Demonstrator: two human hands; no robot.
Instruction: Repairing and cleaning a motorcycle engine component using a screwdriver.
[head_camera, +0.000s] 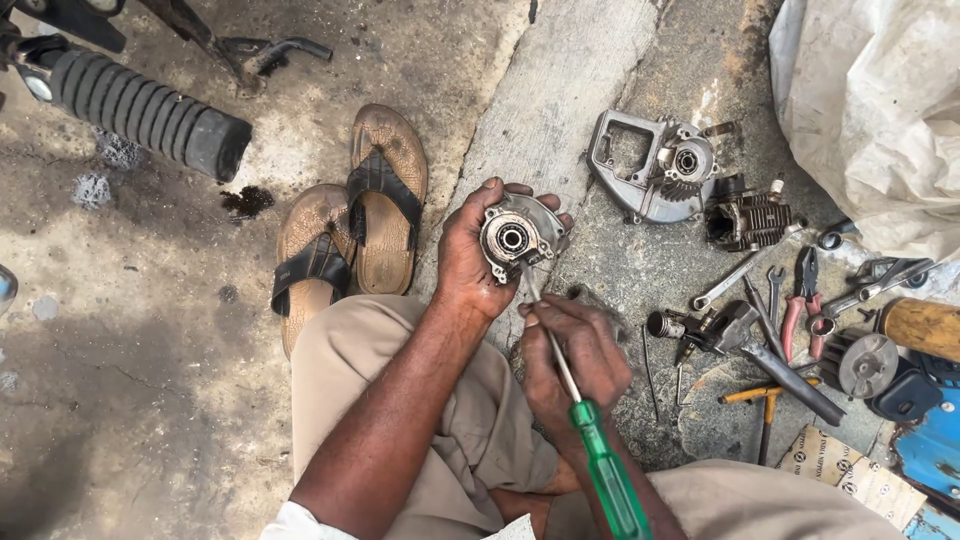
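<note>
My left grip (470, 260) hides the metal housing's (520, 235) back; the green screwdriver's handle (612, 480) runs off the bottom edge.

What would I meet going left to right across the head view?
Ribbed rubber grip → brown sandals → left hand → small metal housing → grey engine casing → red-handled pliers → white sack.

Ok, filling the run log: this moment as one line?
left hand: holds small engine cover | right hand: green-handled screwdriver, tip at cover | ground: crankcase half, pliers
</note>
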